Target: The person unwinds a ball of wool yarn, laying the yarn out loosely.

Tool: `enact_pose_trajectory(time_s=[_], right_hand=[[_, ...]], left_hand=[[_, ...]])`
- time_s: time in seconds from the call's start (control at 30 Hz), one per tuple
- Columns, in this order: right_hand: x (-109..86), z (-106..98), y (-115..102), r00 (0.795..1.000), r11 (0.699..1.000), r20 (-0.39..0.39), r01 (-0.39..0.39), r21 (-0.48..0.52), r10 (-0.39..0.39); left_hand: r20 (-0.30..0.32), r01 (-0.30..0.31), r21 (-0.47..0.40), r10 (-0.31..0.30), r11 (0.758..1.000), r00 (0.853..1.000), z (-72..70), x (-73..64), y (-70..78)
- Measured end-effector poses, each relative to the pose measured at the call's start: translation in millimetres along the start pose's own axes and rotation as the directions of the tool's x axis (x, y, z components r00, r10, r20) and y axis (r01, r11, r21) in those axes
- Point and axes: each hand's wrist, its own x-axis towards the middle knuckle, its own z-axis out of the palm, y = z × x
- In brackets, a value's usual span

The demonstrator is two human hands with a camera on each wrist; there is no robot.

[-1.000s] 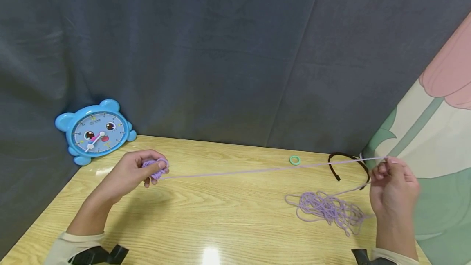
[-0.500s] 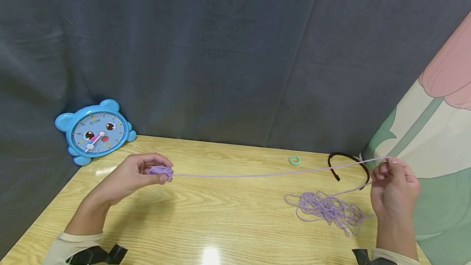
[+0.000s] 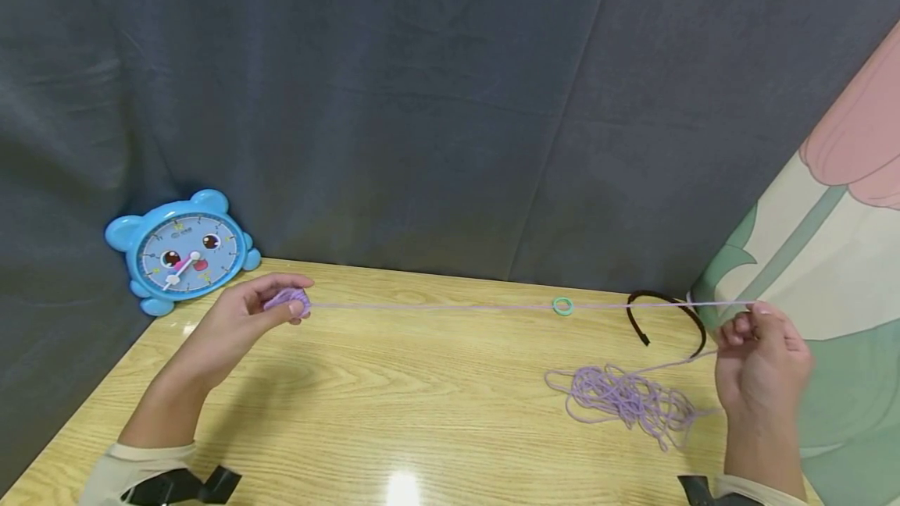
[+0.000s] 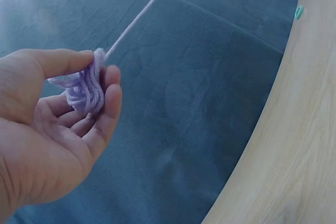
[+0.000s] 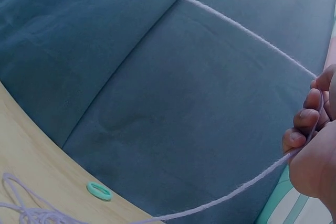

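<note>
My left hand (image 3: 242,322) holds a small wound bundle of purple yarn (image 4: 86,90) between thumb and fingers, raised over the table. From it a single strand of yarn (image 3: 436,306) runs straight across to my right hand (image 3: 762,369), which pinches it between thumb and forefinger. In the right wrist view the strand passes through the curled fingers (image 5: 304,121) and sags out below the palm. It leads down to a loose tangled heap of purple yarn (image 3: 626,397) lying on the table beside the right hand.
A blue animal-shaped clock (image 3: 188,252) stands at the table's back left. Near the back edge of the wooden table (image 3: 422,412) lie a small green ring (image 3: 562,306) and a black headband (image 3: 636,326). A dark curtain (image 3: 422,115) hangs behind, a floral one (image 3: 830,272) at right.
The strand went from slightly sagging to taut. The left hand has turned the bundle and moved slightly up and left; the right hand has shifted a little to the right.
</note>
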Motion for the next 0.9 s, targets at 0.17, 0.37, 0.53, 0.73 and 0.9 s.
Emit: enact_pose_trajectory(time_s=[0.17, 0.37, 0.53, 0.73, 0.9], right_hand=[[1.3, -1, -5, 1.000, 0.999, -0.013, 0.004, 0.032, -0.003], [2.8, -4, -8, 1.000, 0.999, -0.020, 0.010, 0.033, -0.009], [4.2, -5, -10, 0.999, 0.999, -0.029, 0.017, 0.030, -0.016], [4.1, -8, -13, 1.000, 1.000, 0.008, -0.012, -0.001, 0.012], [2.4, -10, -12, 0.993, 0.998, 0.110, -0.025, -0.051, 0.030]], left_hand=[[-0.076, -0.006, -0.019, 0.005, 1.000, 0.997, -1.7, 0.1, -1.2], [-0.156, -0.030, -0.056, 0.021, 0.998, 0.987, -3.5, 0.0, -2.3], [-0.227, -0.080, -0.190, 0.036, 0.978, 0.973, -4.9, -0.1, -3.5], [-0.295, -0.087, -0.245, 0.011, 0.966, 0.955, -4.4, 0.4, -1.3], [-0.276, -0.074, -0.222, 0.011, 0.972, 0.961, -3.6, 1.0, -1.1]])
